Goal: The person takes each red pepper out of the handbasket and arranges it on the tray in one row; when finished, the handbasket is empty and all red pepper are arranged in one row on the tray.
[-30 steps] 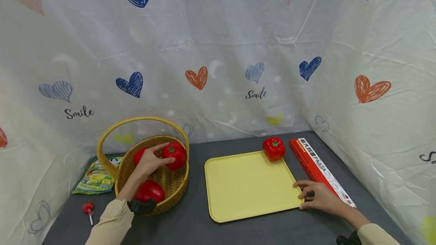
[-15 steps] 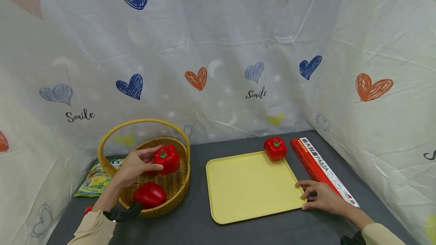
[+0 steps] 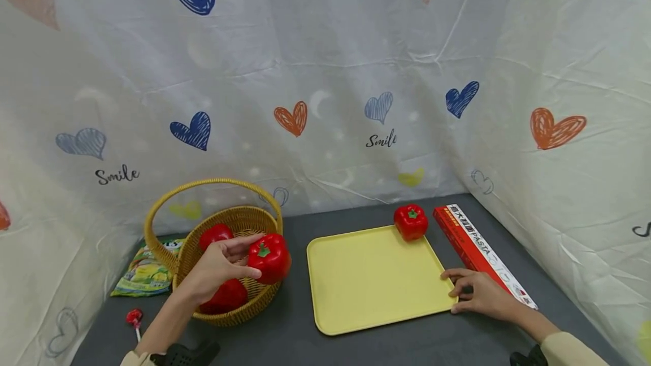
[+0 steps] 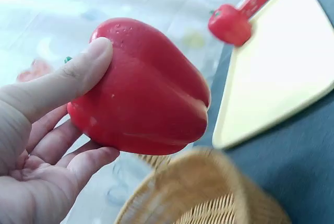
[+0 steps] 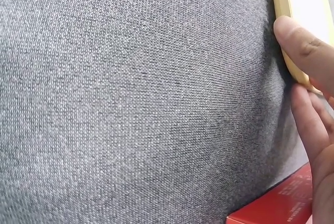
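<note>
My left hand (image 3: 220, 267) holds a red bell pepper (image 3: 269, 258) above the right rim of the yellow wicker basket (image 3: 272, 292). In the left wrist view the thumb lies on one side of the pepper (image 4: 146, 91), with the fingers under the other. Two more red items, one at the back (image 3: 216, 234) and one in front (image 3: 226, 298), lie in the basket, partly hidden by the hand. My right hand (image 3: 480, 295) grips the near right corner of the yellow tray (image 3: 376, 281). Another red bell pepper (image 3: 411, 222) sits at the tray's far right corner.
A red pasta box (image 3: 483, 256) lies slanted right of the tray. Left of the basket are a green and yellow snack bag (image 3: 144, 270) and a red lollipop (image 3: 134, 318). A curtain printed with hearts (image 3: 325, 83) hangs behind the dark grey table (image 3: 285, 343).
My left hand has lifted the bell pepper from the basket's inside, drawn it leftward, then moved it right and nearer, over the rim. The right hand stays at the tray corner.
</note>
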### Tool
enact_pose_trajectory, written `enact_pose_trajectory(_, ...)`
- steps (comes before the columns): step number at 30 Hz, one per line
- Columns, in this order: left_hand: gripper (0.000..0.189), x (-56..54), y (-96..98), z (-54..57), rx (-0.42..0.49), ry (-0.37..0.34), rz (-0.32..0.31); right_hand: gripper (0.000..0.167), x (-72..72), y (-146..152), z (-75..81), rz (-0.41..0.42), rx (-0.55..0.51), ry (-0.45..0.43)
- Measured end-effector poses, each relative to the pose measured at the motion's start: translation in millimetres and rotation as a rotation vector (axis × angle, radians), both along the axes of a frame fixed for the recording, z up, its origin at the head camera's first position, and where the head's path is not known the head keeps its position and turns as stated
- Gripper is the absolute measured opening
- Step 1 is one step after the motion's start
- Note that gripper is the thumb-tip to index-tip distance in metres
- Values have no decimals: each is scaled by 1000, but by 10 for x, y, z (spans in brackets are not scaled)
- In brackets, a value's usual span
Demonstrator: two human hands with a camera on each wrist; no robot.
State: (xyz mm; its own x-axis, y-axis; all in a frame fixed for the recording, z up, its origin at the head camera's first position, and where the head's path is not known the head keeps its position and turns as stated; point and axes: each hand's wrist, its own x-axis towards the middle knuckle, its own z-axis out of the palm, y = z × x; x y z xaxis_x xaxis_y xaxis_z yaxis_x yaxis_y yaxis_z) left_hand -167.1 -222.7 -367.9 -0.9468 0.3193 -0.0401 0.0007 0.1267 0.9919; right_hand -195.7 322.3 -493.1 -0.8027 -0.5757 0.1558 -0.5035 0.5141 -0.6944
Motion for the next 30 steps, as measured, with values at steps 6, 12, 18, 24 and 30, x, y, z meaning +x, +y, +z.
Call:
enact_pose_trajectory(6,68,-75,329,-45,31,4,-16,19,-6,11,10,18,9,37)
enact_pose_trajectory(12,65,-276,643,-158,48,29,-34,19,-12,0,20,19,27,11)
enact_pose_trajectory(18,64,-495,928,-315,101,33,-70,19,11,16,48,16,36,-13)
enact_pose_trajectory(24,62,-728,1183,-454,86,28,-16,20,8,6,64,-16,60,-14)
enact_pose_trajectory(30,59,-957,1346,-553,92,29,9,22,3,-20,65,-32,65,-28)
